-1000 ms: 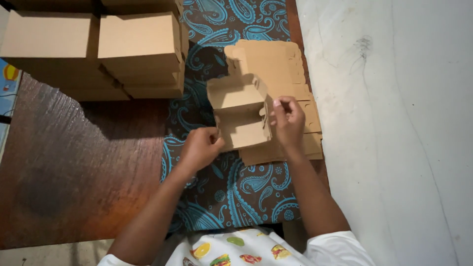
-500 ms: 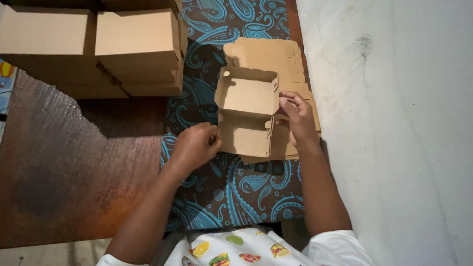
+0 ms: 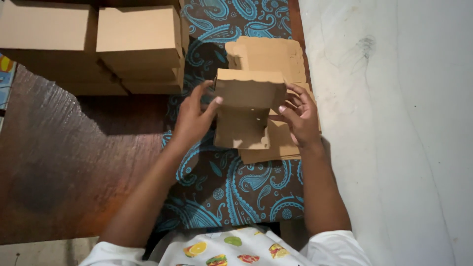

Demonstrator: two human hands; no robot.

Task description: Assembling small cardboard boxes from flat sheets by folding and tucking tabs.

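Blue paisley cloth covers brown floor beside white wall

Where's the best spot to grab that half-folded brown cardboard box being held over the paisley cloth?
Probably by its two short side walls, one hand from each side. The half-folded brown cardboard box is already held that way by the left hand and right hand.

The half-folded box, the flat blanks under it and the stacked boxes are matt brown cardboard. The paisley mat looks like woven cloth; the floor shows glossy dark wood and smooth pale stone.
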